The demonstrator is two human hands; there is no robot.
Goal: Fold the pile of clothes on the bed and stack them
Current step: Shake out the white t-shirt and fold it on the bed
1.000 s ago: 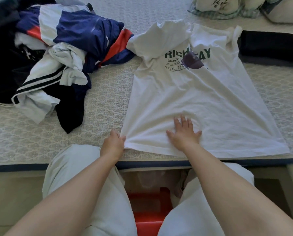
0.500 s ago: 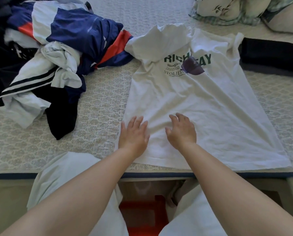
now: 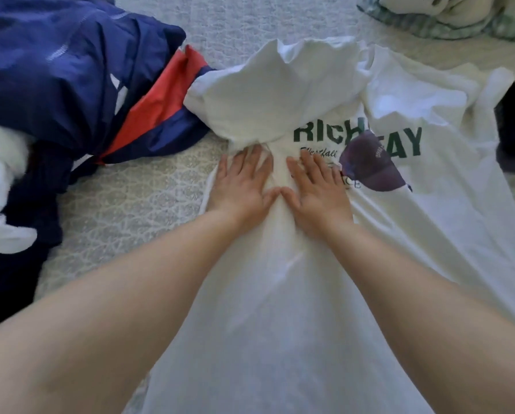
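Both hands, left hand (image 3: 244,186) and right hand (image 3: 316,192), are pressing flat with fingers straight on the white T-shirt (image 3: 325,264) spread on the bed (image 3: 148,192); you're smoothing it. Next, fold the bunched left sleeve (image 3: 268,94) inward.

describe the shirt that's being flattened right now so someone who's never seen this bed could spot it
On the patterned bed cover, right of the heap of clothes, lies a white T-shirt spread flat. Both hands, left hand and right hand, press on its chest. Unlike its neighbours, it bears green lettering and a purple cap print.
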